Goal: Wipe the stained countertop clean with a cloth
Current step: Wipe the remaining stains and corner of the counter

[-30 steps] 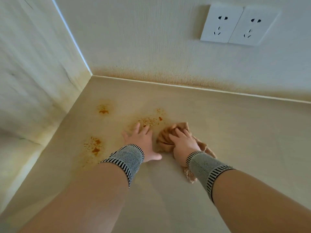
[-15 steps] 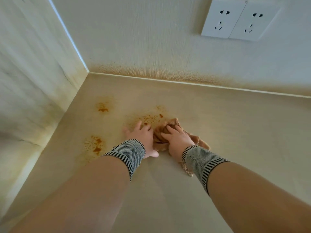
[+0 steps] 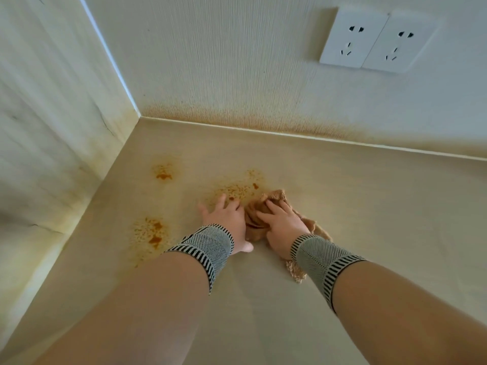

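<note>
A crumpled tan cloth (image 3: 257, 219) lies on the beige countertop (image 3: 369, 219). My right hand (image 3: 283, 226) presses down on it with fingers spread over its top. My left hand (image 3: 225, 218) rests flat on the countertop just left of the cloth, its fingers reaching into an orange speckled stain (image 3: 234, 189). A second orange stain (image 3: 163, 172) lies farther back left, and a third (image 3: 151, 233) sits left of my left wrist. Both wrists wear striped grey bands.
The countertop ends in a corner at the back left, where the rear wall (image 3: 237, 75) meets a side wall (image 3: 52, 127). Brownish staining runs along the foot of the rear wall. A double white socket (image 3: 374, 39) is mounted at the upper right.
My right hand has slid the cloth left and forward toward the middle stain, up against my left hand. The left hand has stayed about where it was.
</note>
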The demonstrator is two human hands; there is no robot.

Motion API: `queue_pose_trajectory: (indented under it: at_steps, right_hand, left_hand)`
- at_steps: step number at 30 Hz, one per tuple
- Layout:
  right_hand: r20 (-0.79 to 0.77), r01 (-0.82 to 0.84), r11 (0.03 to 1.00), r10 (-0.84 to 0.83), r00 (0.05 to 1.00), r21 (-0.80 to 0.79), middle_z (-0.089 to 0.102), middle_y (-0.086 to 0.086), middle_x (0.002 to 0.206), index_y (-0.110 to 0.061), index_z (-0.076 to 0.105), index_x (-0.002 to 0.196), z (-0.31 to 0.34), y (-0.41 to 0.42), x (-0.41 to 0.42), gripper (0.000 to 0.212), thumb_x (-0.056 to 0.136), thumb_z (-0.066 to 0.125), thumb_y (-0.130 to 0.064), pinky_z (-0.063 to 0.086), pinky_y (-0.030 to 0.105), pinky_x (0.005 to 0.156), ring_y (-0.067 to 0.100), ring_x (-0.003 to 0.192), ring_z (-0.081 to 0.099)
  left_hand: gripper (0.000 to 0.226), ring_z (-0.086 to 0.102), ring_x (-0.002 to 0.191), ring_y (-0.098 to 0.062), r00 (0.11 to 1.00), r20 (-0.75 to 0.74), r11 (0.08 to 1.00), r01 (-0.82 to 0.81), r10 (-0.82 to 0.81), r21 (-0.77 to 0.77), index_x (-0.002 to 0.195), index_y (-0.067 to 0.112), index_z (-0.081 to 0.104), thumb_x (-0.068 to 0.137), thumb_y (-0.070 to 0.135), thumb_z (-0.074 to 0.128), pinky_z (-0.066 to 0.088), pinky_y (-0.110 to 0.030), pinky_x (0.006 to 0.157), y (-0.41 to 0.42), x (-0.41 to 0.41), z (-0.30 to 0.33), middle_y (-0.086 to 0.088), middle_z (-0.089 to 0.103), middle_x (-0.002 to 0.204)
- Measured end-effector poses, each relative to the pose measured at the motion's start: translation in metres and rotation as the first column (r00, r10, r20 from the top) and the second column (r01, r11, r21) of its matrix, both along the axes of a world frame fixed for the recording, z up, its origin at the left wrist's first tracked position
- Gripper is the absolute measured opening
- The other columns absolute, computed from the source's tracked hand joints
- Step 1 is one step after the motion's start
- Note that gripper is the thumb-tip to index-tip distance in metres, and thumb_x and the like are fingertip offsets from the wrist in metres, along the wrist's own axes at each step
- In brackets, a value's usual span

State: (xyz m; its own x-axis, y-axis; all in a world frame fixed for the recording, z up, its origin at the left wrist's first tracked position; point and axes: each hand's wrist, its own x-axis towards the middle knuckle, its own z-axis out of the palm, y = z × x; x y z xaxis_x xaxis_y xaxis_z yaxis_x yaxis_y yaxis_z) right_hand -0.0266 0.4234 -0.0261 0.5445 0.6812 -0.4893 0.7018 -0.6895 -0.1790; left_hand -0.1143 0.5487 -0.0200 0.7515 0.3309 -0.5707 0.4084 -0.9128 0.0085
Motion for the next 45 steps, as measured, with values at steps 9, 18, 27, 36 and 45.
queue_pose_trajectory:
  at_steps: [9,18,27,36,45]
  right_hand:
    - [0.009,0.499,0.867,-0.499,0.867,0.008,0.004,0.003,0.166,-0.030,0.023,0.156,-0.002,-0.017,0.055,0.059,0.100,0.028,-0.049,0.010,0.048,0.123,0.034,0.151,-0.001]
    - [0.029,0.063,0.997,-0.064,0.998,0.050,0.015,0.000,0.163,-0.026,0.035,0.151,-0.008,-0.005,0.069,0.052,0.100,0.041,-0.019,0.016,0.043,0.122,0.028,0.150,0.005]
    - [0.029,0.077,0.988,-0.082,0.996,0.137,0.010,0.004,0.165,-0.026,0.025,0.155,-0.014,0.023,0.055,0.060,0.098,0.040,-0.032,0.003,0.046,0.123,0.033,0.150,0.003]
    - [0.148,0.416,0.905,-0.425,0.893,0.086,-0.003,0.014,0.165,-0.009,0.024,0.153,-0.019,0.009,0.098,0.063,0.099,0.033,-0.042,0.001,0.047,0.123,0.034,0.151,-0.001]
    - [0.084,0.033,0.985,-0.048,0.995,0.171,0.004,0.008,0.166,-0.016,0.020,0.156,-0.020,0.046,0.085,0.057,0.101,0.032,-0.023,0.004,0.041,0.124,0.031,0.152,0.003]
  left_hand:
    - [0.072,0.003,0.152,-0.025,0.996,0.084,0.999,-0.035,0.033,0.028,0.148,0.019,0.040,0.091,0.062,0.048,0.016,-0.064,0.116,0.014,0.018,0.007,0.000,0.024,0.161]
    - [0.080,-0.007,0.152,-0.024,0.982,0.132,0.991,-0.134,0.133,-0.004,0.155,0.026,0.021,0.089,0.058,0.054,0.011,-0.066,0.116,0.024,0.037,-0.003,0.008,0.002,0.165]
    - [0.078,0.006,0.151,-0.021,0.976,0.144,0.986,-0.168,0.164,0.016,0.151,0.029,0.031,0.084,0.064,0.052,0.012,-0.065,0.115,0.029,0.049,-0.005,0.008,0.025,0.160]
    - [0.066,0.012,0.150,-0.021,0.976,0.147,0.987,-0.163,0.159,0.015,0.146,0.030,0.039,0.089,0.060,0.052,0.013,-0.061,0.116,0.032,0.052,0.002,0.005,0.032,0.156]
    - [0.055,0.001,0.152,-0.023,0.952,0.210,0.971,-0.236,0.222,0.046,0.146,0.022,0.037,0.097,0.047,0.045,0.011,-0.062,0.115,0.058,0.069,0.003,0.003,0.019,0.162]
